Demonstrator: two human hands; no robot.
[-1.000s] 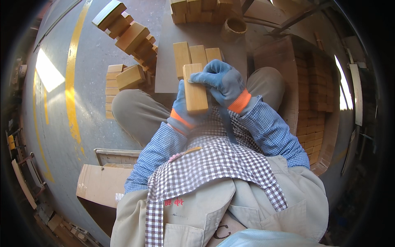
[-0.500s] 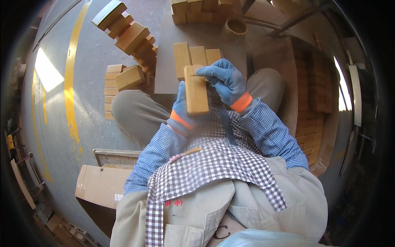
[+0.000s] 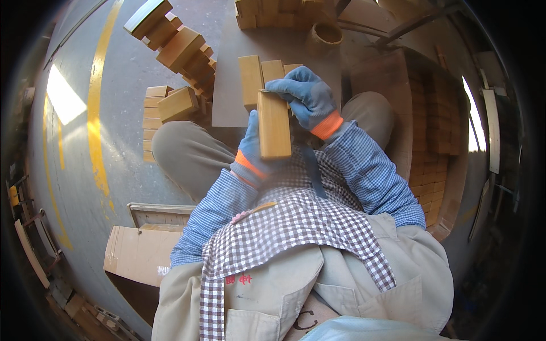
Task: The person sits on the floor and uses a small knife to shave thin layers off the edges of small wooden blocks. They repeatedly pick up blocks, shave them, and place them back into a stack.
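Note:
My gloved left hand (image 3: 251,141) is wrapped round a smooth, pale wooden block (image 3: 274,128), held upright over my lap. Most of its fingers are hidden behind the block. At the block's top end is my gloved right hand (image 3: 307,98), its thumb and fingers pinched together along the upper edge. Whatever lies between those fingertips, if anything, is too small to make out. Just beyond the block, several similar wooden blocks (image 3: 250,79) stand on a grey board (image 3: 227,111).
A leaning stack of blocks (image 3: 181,50) rises at the far left, with a lower pile (image 3: 153,122) beside it. A round tub (image 3: 326,38) stands on the board. On the right, a large carton (image 3: 405,136) holds rows of blocks. A cardboard box (image 3: 136,250) lies at lower left.
My right fingers have moved from the block's upper face to its top edge. The block has turned slightly and shifted a little to the right in my left hand.

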